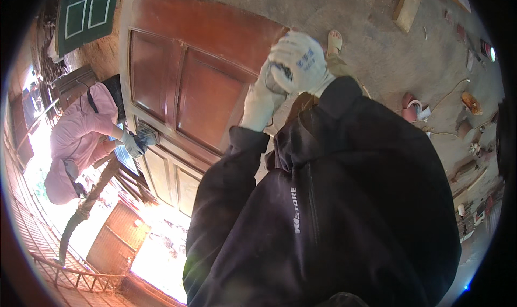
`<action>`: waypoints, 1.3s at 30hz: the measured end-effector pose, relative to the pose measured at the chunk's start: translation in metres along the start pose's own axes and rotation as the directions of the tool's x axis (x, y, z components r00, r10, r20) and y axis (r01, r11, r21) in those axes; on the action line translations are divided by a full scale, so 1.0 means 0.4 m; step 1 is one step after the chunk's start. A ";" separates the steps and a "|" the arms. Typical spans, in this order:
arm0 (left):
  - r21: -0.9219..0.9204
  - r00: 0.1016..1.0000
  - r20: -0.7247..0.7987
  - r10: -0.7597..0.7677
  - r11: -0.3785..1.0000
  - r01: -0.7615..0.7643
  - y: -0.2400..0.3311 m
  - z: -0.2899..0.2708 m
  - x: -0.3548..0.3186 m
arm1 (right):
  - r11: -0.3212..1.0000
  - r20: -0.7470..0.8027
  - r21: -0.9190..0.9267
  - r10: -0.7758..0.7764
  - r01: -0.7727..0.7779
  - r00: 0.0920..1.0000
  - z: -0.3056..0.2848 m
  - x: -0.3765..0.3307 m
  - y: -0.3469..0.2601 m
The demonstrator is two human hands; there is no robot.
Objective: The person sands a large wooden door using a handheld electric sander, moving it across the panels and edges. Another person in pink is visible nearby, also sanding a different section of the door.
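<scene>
We record, as the largest item, a panelled door (212, 94) lying across the upper left, its raised panels reddish brown toward the far end and paler toward the near end. Beyond its left edge we note a co-worker (81, 118) in a pink hooded garment, bent toward the door. A dark green panel (86, 19) with white outlines stands past the door's far left corner. On the floor, well apart from the far right corner, lies a squared timber (409, 8).

At that far right corner we find both gloved hands pressed together, fingers curled: the right hand (301, 59) uppermost, the left hand (262, 98) just below it. The co-worker's gloved hand (131, 145) rests on a dark tool (146, 136) at the door's left edge. To the right of our hands we observe a sandalled foot (335, 42) and, farther off, a reddish roll (411, 106).

Smallest is a dark grey piece (281, 70) between the two hands — partly hidden; we cannot tell its kind, nor which hand grips it.
</scene>
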State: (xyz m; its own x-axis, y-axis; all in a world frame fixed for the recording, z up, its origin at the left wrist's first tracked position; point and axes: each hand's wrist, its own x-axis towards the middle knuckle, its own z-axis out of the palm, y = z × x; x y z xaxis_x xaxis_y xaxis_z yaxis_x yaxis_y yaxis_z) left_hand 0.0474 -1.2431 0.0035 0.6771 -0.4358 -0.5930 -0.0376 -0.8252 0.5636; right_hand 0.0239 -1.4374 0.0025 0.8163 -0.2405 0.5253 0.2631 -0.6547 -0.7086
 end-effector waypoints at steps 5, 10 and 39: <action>0.228 0.997 0.018 -0.076 0.971 0.070 0.054 -0.042 -0.036 | 0.997 0.097 -0.011 0.072 -0.071 0.993 0.014 -0.024 -0.062; -0.016 0.995 0.091 -0.029 0.999 0.030 -0.002 -0.005 -0.133 | 0.995 0.076 0.075 0.060 -0.066 0.995 0.007 -0.086 -0.117; 0.136 0.984 0.145 -0.101 0.987 0.081 0.058 -0.064 -0.081 | 0.993 0.026 0.008 0.120 -0.121 0.992 0.024 -0.053 -0.124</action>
State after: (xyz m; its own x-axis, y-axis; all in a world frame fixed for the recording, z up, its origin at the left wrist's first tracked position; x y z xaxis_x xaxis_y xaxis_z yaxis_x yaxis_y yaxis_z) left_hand 0.0433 -1.2389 0.0504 0.5633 -0.3977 -0.7243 -0.0818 -0.8991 0.4300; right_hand -0.0017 -1.3929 0.0221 0.8551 -0.2988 0.4236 0.1667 -0.6153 -0.7705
